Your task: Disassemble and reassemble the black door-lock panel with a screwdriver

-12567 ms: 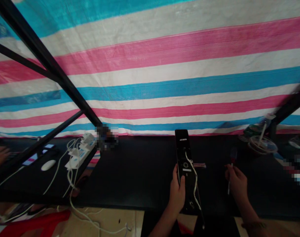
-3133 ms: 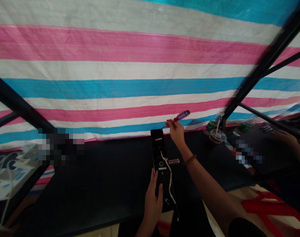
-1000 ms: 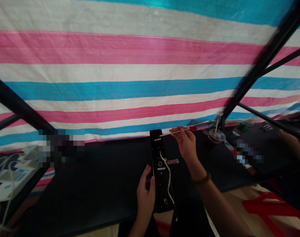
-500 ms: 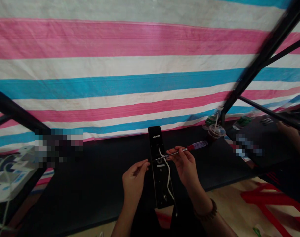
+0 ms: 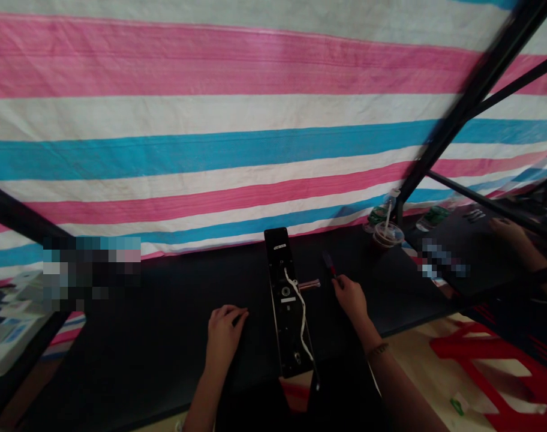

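A long black panel (image 5: 288,324) lies lengthwise on the black table, with a white cable (image 5: 304,318) running down it and some reddish wires (image 5: 309,284) sticking out to its right. To the left of the panel, my left hand (image 5: 224,330) is near the table top with thumb and fingertips together; what they hold, if anything, is too small to name. Right of the panel, my right hand (image 5: 351,295) is closed around a screwdriver (image 5: 328,261), whose handle points away from me. The shaft is mostly hidden by the hand.
A lidded cup with a straw (image 5: 388,235) and green-labelled bottles (image 5: 378,217) stand at the back right. White devices and cables (image 5: 17,318) lie at the far left. Another person's arm (image 5: 520,243) and a red stool (image 5: 484,360) are on the right.
The screwdriver has left the panel and turned, and my right hand has moved right with it. My left hand has moved left and down, away from the panel. The reddish wires now show.
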Action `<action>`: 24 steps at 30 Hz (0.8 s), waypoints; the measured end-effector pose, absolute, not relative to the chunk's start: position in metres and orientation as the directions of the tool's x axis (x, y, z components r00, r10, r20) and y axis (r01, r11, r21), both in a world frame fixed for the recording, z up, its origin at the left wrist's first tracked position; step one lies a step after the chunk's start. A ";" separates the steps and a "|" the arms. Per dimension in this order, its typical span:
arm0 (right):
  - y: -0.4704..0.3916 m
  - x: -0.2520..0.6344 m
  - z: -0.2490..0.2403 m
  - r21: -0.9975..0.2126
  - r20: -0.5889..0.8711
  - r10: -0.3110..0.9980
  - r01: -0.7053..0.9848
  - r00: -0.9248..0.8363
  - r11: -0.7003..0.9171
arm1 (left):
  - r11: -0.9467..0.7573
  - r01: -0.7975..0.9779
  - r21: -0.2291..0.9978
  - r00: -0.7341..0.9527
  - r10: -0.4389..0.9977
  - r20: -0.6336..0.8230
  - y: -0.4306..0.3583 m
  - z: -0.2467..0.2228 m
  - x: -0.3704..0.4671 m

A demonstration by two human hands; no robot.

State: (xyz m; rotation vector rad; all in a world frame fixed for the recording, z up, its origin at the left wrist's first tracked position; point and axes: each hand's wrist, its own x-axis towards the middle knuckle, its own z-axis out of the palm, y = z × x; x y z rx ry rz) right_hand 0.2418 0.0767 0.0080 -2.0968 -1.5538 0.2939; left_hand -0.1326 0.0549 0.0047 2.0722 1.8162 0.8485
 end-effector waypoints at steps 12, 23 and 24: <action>0.108 0.205 0.023 -0.634 0.427 0.890 0.754 0.158 0.170 | -0.158 0.833 0.530 -0.057 0.929 0.365 0.042 0.001 -0.146; 0.158 0.131 0.041 -0.688 0.533 0.833 0.497 -0.148 0.528 | -0.024 0.737 0.676 -0.314 0.873 0.373 -0.013 0.011 -0.133; 0.157 0.130 0.042 -0.685 0.552 0.822 0.487 -0.138 0.541 | -0.023 0.711 0.703 -0.324 0.876 0.358 -0.020 0.011 -0.127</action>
